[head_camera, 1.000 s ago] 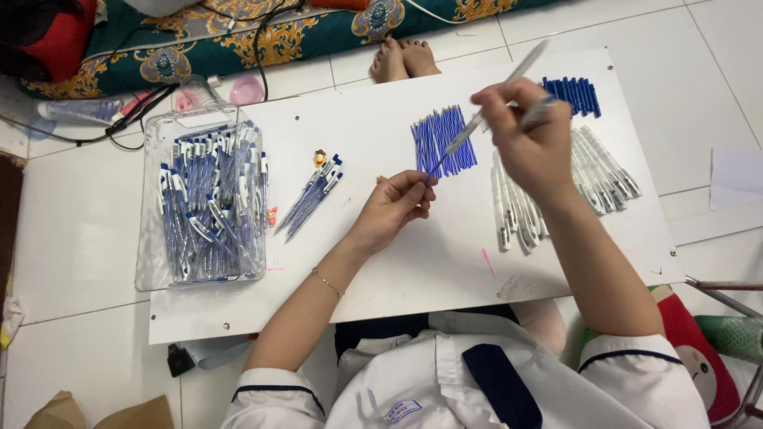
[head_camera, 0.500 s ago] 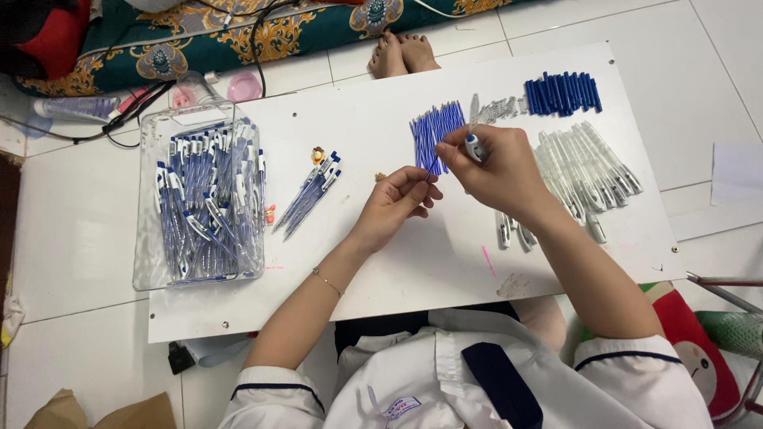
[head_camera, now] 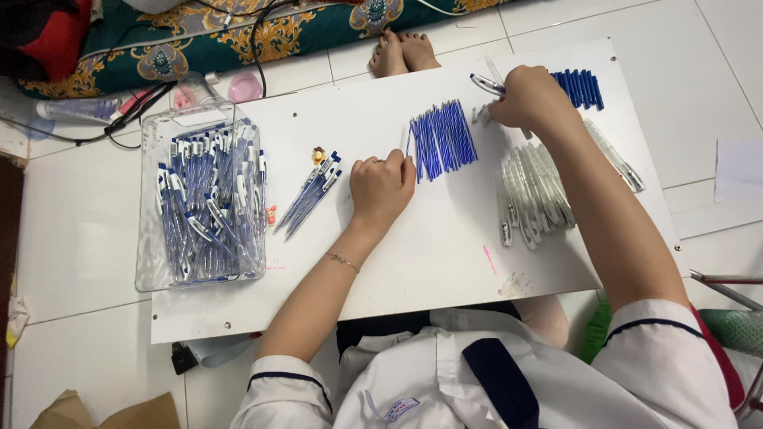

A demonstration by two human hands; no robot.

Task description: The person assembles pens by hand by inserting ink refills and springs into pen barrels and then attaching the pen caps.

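Observation:
On a white board (head_camera: pixel 445 254), my left hand (head_camera: pixel 381 187) rests with curled fingers, pinching a thin blue refill at the left edge of a row of blue refills (head_camera: pixel 442 139). At the board's far edge my right hand (head_camera: pixel 528 99) is closed around a clear pen barrel (head_camera: pixel 486 83) whose tip sticks out to the left. Right beside that hand lies a pile of blue caps (head_camera: pixel 580 86). Clear pen barrels (head_camera: pixel 536 191) lie in a fan below my right forearm.
A clear plastic tray (head_camera: pixel 199 206) full of finished blue-and-white pens stands at the board's left. A few finished pens (head_camera: pixel 310 195) lie next to it. Bare feet (head_camera: pixel 401 52) and a patterned cushion (head_camera: pixel 199 40) lie beyond the board. White floor tiles surround it.
My right hand came down from holding a pen barrel up in the air, met the left hand, then moved away to the far edge by the blue caps. The left hand stayed put.

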